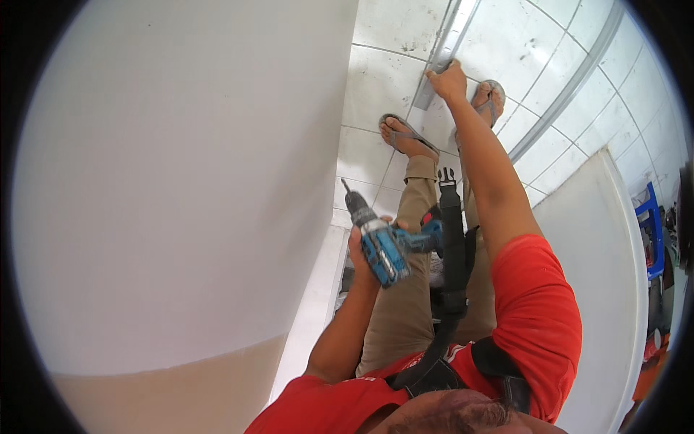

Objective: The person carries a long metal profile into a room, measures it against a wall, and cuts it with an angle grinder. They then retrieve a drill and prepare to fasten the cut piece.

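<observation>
My left hand (361,254) is wrapped round the body of a blue and black cordless drill (383,249). The drill is held in front of my left thigh, its bit pointing up and to the left. Farther out, my right arm stretches down toward the floor. There my right hand (450,81) grips the near end of a long silver metal channel (453,32), close to my right foot. The channel runs away past the far edge of the view, so its other end is out of sight.
A large white panel (181,181) fills the left side. Another metal strip (571,94) crosses the white tiled floor (383,83) on the right. Nearer me on that side are a pale board (593,246) and a blue plastic chair (653,231). A black buckled strap (454,246) hangs from my chest.
</observation>
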Available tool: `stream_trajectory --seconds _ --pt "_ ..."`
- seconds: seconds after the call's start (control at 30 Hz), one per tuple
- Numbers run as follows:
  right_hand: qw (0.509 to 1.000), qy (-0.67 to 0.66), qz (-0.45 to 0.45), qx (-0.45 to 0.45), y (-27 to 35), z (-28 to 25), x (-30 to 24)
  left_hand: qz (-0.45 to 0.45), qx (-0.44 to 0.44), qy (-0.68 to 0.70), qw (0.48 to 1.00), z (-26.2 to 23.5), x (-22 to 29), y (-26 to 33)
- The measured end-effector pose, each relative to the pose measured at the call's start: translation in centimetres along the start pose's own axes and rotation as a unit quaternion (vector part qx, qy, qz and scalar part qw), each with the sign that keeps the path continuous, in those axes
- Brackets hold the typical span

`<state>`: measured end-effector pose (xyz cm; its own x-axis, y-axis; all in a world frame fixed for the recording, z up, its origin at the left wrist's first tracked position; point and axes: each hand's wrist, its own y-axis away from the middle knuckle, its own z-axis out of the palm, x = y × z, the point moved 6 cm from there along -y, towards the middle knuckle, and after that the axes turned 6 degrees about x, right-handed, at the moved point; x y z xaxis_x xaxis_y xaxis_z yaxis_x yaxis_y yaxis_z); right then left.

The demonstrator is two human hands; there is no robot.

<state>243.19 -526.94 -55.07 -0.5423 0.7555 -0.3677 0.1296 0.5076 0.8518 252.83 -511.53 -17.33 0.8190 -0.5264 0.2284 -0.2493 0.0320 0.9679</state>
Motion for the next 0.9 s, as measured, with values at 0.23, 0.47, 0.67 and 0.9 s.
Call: stream_trajectory --seconds 0.23,0.47,0.67,0.9 --pt "0.795 -0.310 -0.190 -0.486 22.5 -11.4 -6.9 0.040 -0.054 -0.061 0.996 8.3 4.2 0.7" --pt "0.926 -0.125 -0.295 -0.200 33.3 -20.8 -13.2 0.009 -0.054 -0.068 0.996 13.0 5.6 2.7" --pt "0.927 -0.190 -0.273 -0.172 33.0 -23.0 -12.7 -0.042 -0.133 -0.361 0.922 11.2 5.6 2.5" --pt "0.934 -0.263 -0.148 -0.190 31.2 -26.0 -7.0 -0.094 -0.146 -0.304 0.937 8.2 4.8 -2.0"
